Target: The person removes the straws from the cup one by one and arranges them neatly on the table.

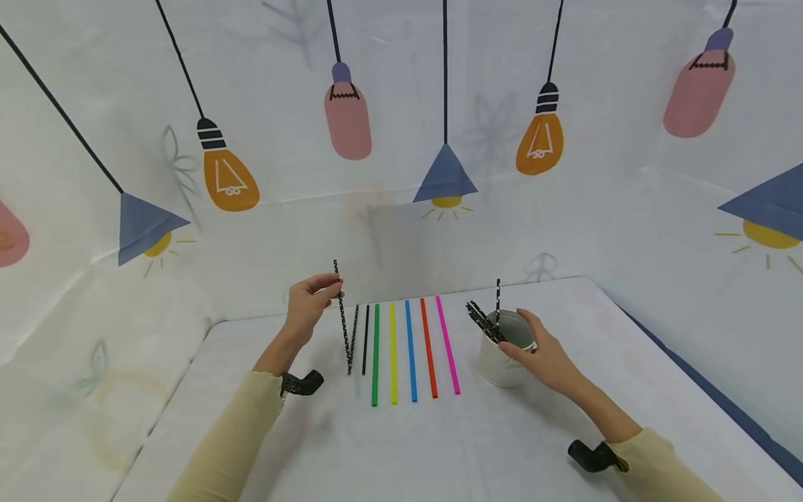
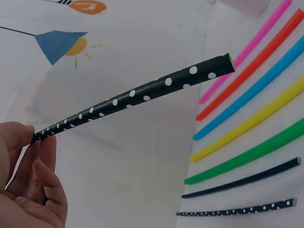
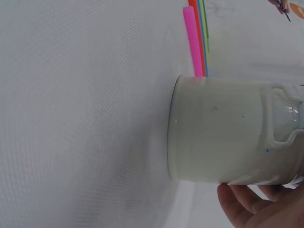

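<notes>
The held straw (image 1: 343, 324), black with white dots, stands slightly tilted at the left end of the row, pinched near its upper end between the thumb and fingers of the left hand (image 1: 309, 304). Its lower end points down toward the near end of a second dotted straw (image 1: 355, 333) lying on the white table (image 1: 439, 453); whether the two touch cannot be told. To the right of that one, side by side and apart, lie a plain black straw (image 1: 366, 340), a green straw (image 1: 375, 355), a yellow straw (image 1: 393, 353), a blue straw (image 1: 410, 351), a red straw (image 1: 429, 348) and a pink straw (image 1: 448, 345).

Right of the pink one stands an upright white cup (image 1: 498, 367) with a side handle (image 3: 270, 116). The right hand (image 1: 547, 357) is clamped round its right side, fingers toward the far side and thumb toward the near. More black patterned straws (image 1: 483, 321) stick up out of the cup, several leaning left over the rim and one nearly upright.

Behind the table hangs a pale backdrop (image 1: 401, 240) printed with lamps.
</notes>
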`<state>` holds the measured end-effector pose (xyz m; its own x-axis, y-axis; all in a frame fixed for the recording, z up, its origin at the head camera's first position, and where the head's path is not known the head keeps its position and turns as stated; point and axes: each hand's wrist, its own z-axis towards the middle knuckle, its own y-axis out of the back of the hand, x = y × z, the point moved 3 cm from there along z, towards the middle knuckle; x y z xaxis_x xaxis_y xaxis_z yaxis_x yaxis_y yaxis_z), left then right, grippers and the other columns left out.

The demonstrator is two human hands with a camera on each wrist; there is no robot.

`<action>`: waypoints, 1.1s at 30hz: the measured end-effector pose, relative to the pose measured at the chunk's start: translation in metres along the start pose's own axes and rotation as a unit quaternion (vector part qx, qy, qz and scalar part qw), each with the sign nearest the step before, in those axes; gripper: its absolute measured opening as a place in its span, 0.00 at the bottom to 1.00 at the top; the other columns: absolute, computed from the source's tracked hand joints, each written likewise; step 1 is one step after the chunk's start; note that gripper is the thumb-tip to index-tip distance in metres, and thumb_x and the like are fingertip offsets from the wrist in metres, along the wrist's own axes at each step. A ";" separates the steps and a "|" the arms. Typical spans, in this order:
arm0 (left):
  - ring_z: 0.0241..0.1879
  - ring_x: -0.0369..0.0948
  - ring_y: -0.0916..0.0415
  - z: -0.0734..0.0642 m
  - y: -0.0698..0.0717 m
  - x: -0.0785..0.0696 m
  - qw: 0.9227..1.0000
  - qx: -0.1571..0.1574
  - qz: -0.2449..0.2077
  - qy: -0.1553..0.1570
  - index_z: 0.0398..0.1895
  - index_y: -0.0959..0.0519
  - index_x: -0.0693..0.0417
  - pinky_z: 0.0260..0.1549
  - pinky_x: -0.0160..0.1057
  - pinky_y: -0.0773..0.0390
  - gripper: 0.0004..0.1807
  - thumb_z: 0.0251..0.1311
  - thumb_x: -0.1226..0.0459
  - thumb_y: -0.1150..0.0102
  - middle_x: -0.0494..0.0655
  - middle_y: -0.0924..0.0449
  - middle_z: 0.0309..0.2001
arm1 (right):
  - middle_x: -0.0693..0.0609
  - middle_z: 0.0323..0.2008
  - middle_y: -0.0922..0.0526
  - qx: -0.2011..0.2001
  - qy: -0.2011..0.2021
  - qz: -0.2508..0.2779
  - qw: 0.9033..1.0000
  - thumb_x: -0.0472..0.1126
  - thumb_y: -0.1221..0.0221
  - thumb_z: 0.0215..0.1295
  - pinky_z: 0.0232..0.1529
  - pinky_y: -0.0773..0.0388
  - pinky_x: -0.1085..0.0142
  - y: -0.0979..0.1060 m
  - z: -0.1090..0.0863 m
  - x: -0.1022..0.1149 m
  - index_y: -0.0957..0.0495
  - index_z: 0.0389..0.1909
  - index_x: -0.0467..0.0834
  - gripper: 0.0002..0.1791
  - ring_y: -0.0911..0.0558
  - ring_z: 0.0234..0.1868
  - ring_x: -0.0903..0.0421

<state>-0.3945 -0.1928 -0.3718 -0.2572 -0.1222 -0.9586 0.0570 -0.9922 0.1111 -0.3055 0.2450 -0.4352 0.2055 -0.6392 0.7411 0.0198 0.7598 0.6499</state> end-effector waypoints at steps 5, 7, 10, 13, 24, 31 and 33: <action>0.37 0.35 0.19 0.000 0.008 0.005 0.999 0.011 0.038 0.007 0.55 0.22 0.67 0.42 0.41 0.24 0.21 0.64 0.62 0.37 0.57 0.19 0.50 | 0.32 0.63 0.34 0.001 -0.001 -0.004 1.000 0.59 0.41 0.65 0.37 0.24 0.55 0.000 0.000 0.003 0.55 0.75 0.44 0.48 0.23 0.44 0.44; 0.38 0.35 0.19 0.000 0.010 0.007 0.999 0.017 0.049 0.011 0.54 0.22 0.66 0.42 0.40 0.24 0.20 0.64 0.61 0.37 0.55 0.19 0.49 | 0.32 0.63 0.34 0.001 -0.003 -0.005 1.000 0.59 0.41 0.65 0.37 0.23 0.55 0.000 0.000 0.004 0.55 0.76 0.44 0.48 0.24 0.45 0.43; 0.39 0.36 0.19 0.000 0.014 0.012 0.998 0.025 0.059 0.019 0.54 0.22 0.66 0.42 0.38 0.24 0.20 0.64 0.61 0.38 0.53 0.18 0.47 | 0.32 0.64 0.35 0.002 -0.002 -0.006 1.000 0.59 0.41 0.65 0.38 0.23 0.53 0.000 0.000 0.004 0.55 0.76 0.44 0.48 0.24 0.48 0.42; 0.39 0.37 0.19 0.000 0.016 0.017 0.997 0.034 0.066 0.029 0.54 0.22 0.66 0.43 0.38 0.25 0.21 0.64 0.60 0.38 0.51 0.19 0.47 | 0.32 0.65 0.36 0.003 0.001 -0.008 1.000 0.59 0.41 0.66 0.40 0.23 0.50 0.000 0.000 0.004 0.55 0.76 0.44 0.48 0.25 0.50 0.40; 0.42 0.40 0.20 0.005 0.020 0.046 0.993 0.053 0.083 0.058 0.57 0.24 0.67 0.53 0.53 0.28 0.22 0.66 0.61 0.39 0.55 0.20 0.50 | 0.32 0.66 0.37 0.001 0.005 -0.011 1.000 0.60 0.41 0.65 0.44 0.24 0.44 0.000 0.002 0.001 0.54 0.75 0.44 0.48 0.28 0.56 0.36; 0.41 0.40 0.19 0.005 0.022 0.066 0.991 0.052 0.092 0.083 0.57 0.24 0.66 0.55 0.57 0.31 0.22 0.65 0.60 0.39 0.60 0.20 0.51 | 0.32 0.66 0.37 0.003 0.006 -0.012 1.000 0.60 0.42 0.65 0.44 0.24 0.43 -0.001 0.001 -0.002 0.54 0.75 0.44 0.47 0.28 0.57 0.35; 0.41 0.39 0.19 0.006 0.023 0.070 0.991 0.051 0.091 0.089 0.58 0.24 0.66 0.55 0.57 0.31 0.22 0.66 0.61 0.39 0.62 0.21 0.52 | 0.32 0.66 0.37 0.003 0.008 -0.012 1.000 0.60 0.42 0.66 0.43 0.23 0.45 0.000 0.001 0.000 0.54 0.75 0.43 0.47 0.28 0.55 0.35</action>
<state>-0.4166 -0.2243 -0.4345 -0.0778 -0.3021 -0.9501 -0.0131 -0.9526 0.3040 -0.3065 0.2452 -0.4350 0.2212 -0.6546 0.7228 0.0197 0.7441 0.6678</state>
